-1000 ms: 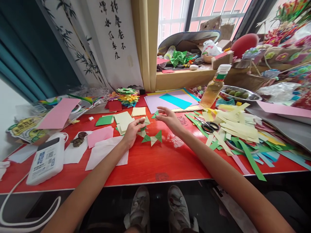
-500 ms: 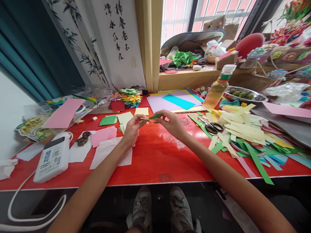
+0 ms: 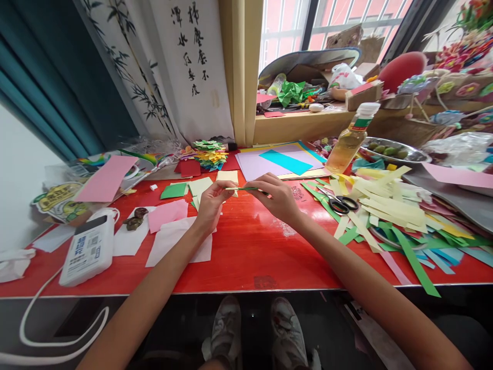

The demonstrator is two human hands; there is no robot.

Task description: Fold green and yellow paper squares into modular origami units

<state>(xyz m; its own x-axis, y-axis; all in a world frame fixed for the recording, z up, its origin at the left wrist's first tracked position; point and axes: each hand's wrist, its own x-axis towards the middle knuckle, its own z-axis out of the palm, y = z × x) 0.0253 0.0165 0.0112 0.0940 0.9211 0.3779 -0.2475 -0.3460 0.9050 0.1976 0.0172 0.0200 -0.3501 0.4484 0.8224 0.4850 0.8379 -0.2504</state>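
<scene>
Pinching a thin green and cream paper piece [image 3: 246, 188] near the middle of the frame, the left hand [image 3: 211, 204] and right hand [image 3: 275, 197] hold it from opposite ends above the red bench [image 3: 246, 267]. Thumb and fingertips are drawn nearly together on each; the right hand's curled fingers cover much of its end. The piece is seen almost edge-on, so its folds and full shape are hard to make out.

The forearms run out of the frame at the lower left and lower right. The left one covers part of the white sheets [image 3: 165, 241] left of centre, and the pink sheet [image 3: 168, 215] overlaps them. Just beyond the left hand, a cream square [image 3: 227, 177] is partly hidden by its fingers.

Right of centre, scissors [image 3: 343, 205] show black handles, with their blades partly lost among cut paper strips [image 3: 396, 203]. These strips also bury most of a round rim below them. Behind the strips, the tilted bottle [image 3: 351, 140] stands beside a metal dish [image 3: 421, 155] of green fruit. At the left, small print on the white box [image 3: 88, 252] is too small to read, and its cord [image 3: 61, 344] leaves the frame. The scroll [image 3: 192, 67] is cut off at the top edge; the shoes [image 3: 287, 324] sit dimly at the bottom.
</scene>
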